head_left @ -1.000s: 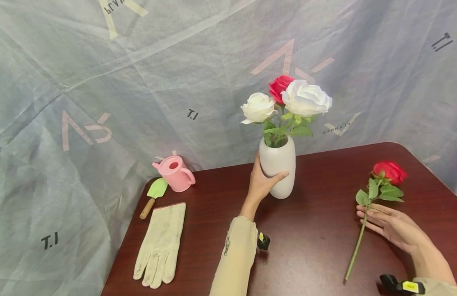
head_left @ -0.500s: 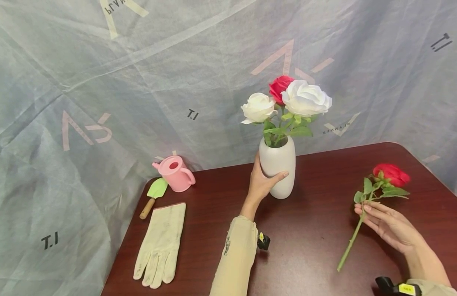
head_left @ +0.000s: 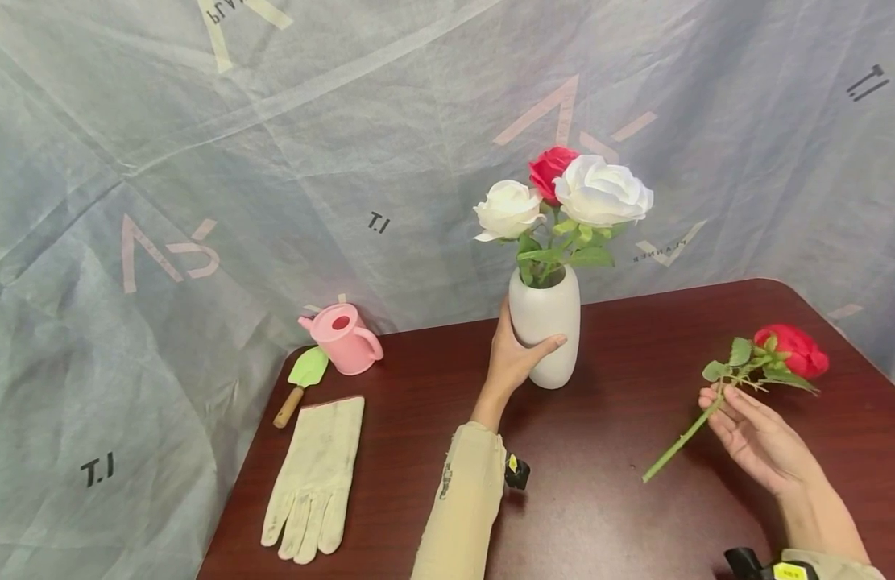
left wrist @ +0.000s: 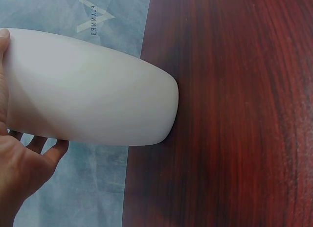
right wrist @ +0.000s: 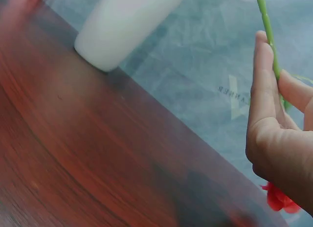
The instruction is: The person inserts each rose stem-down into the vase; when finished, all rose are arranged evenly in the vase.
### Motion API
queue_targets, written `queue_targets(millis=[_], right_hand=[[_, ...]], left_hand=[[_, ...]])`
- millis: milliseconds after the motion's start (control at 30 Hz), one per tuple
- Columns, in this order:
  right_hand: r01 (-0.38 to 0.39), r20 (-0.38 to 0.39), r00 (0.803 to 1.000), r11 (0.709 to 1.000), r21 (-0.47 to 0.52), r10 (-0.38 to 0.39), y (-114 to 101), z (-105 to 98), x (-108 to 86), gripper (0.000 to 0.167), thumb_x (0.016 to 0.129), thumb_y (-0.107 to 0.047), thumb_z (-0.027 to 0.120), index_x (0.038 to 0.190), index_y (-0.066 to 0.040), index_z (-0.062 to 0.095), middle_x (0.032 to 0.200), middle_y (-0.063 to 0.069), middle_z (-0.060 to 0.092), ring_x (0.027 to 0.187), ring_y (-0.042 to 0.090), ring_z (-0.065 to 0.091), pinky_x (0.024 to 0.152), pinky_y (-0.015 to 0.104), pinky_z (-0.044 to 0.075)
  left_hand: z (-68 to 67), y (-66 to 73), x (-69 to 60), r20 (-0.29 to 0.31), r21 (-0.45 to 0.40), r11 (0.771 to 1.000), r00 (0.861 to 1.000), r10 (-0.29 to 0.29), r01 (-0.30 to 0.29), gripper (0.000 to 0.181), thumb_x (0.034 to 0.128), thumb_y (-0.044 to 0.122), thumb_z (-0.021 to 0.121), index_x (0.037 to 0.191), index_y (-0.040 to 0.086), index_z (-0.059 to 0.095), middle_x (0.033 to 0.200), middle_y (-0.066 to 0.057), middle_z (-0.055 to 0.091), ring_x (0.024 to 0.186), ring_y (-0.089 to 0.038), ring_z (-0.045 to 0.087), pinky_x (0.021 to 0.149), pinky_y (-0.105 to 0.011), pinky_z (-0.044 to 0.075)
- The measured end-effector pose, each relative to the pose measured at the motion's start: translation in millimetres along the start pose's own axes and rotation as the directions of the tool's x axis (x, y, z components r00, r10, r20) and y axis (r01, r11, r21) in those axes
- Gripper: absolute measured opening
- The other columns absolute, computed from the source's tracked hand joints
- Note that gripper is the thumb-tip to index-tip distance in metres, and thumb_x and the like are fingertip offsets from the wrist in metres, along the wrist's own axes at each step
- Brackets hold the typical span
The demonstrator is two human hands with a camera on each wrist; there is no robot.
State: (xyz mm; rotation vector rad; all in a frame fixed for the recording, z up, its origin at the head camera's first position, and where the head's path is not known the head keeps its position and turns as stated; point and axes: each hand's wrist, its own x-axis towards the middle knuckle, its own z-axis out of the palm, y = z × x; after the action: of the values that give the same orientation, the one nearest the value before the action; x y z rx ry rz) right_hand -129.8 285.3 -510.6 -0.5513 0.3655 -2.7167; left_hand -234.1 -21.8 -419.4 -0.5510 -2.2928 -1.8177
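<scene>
A white vase (head_left: 544, 322) stands upright at the back of the table, holding two white roses (head_left: 602, 192) and a red one (head_left: 552, 172) among green leaves. My left hand (head_left: 515, 358) grips the vase from its left side, thumb across the front; the left wrist view shows the fingers (left wrist: 57, 151) behind it. To the right, my right hand (head_left: 762, 439) pinches the green stem of another red rose (head_left: 791, 351) between thumb and fingers, just below its leaves. That rose is tilted, bloom to the right and stem end to the lower left, above the table.
A pink watering can (head_left: 341, 338) stands at the table's back left corner. Beside it lies a small trowel (head_left: 300, 387) with a green blade and wooden handle. A cream work glove (head_left: 315, 475) lies in front of them. Grey cloth (head_left: 273, 161) hangs behind the dark red table (head_left: 599, 507).
The right hand has turned the red rose: its stem end has swung up and to the left, its bloom to the right. The left hand and vase have stayed in place.
</scene>
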Motion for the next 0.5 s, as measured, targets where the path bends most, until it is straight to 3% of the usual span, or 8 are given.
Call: queue_targets(millis=[133, 300, 500], right_hand=[[-0.001, 0.073, 0.997, 0.998, 0.067, -0.004, 4, -1, 4.7, 0.061, 0.101, -0.016, 0.001, 0.121, 0.01, 0.053, 0.12, 0.023, 0.056, 0.113, 0.03, 0.054, 0.096, 0.034, 0.041], [0.01, 0.117, 0.993, 0.99, 0.137, -0.026, 6, 0, 11.2, 0.061, 0.102, -0.02, 0.002, 0.121, 0.009, 0.052, 0.118, 0.023, 0.056, 0.114, 0.032, 0.052, 0.098, 0.037, 0.038], [0.086, 0.079, 0.992, 0.987, 0.137, -0.097, 5, 9, 15.7, 0.06, 0.102, -0.019, 0.005, 0.117, 0.011, 0.054, 0.115, 0.024, 0.057, 0.112, 0.034, 0.053, 0.097, 0.038, 0.039]], left_hand=[[1.5, -11.0, 3.7, 0.0, -0.012, 1.0, 1.0, 0.019, -0.019, 0.095, 0.0733, 0.02, 0.08, 0.148, 0.026, 0.021, 0.13, -0.002, 0.048, 0.109, -0.018, 0.052, 0.084, -0.038, 0.045], [5.4, -32.3, 11.8, -0.006, -0.007, 1.0, 1.0, 0.005, -0.005, 0.098, 0.0715, 0.027, 0.082, 0.146, 0.039, 0.018, 0.131, 0.005, 0.047, 0.109, -0.013, 0.051, 0.084, -0.039, 0.045], [5.9, -33.1, 10.0, -0.004, -0.004, 1.0, 1.0, -0.02, 0.02, 0.098, 0.0711, 0.03, 0.082, 0.144, 0.044, 0.017, 0.131, 0.01, 0.045, 0.11, -0.01, 0.05, 0.086, -0.037, 0.044]])
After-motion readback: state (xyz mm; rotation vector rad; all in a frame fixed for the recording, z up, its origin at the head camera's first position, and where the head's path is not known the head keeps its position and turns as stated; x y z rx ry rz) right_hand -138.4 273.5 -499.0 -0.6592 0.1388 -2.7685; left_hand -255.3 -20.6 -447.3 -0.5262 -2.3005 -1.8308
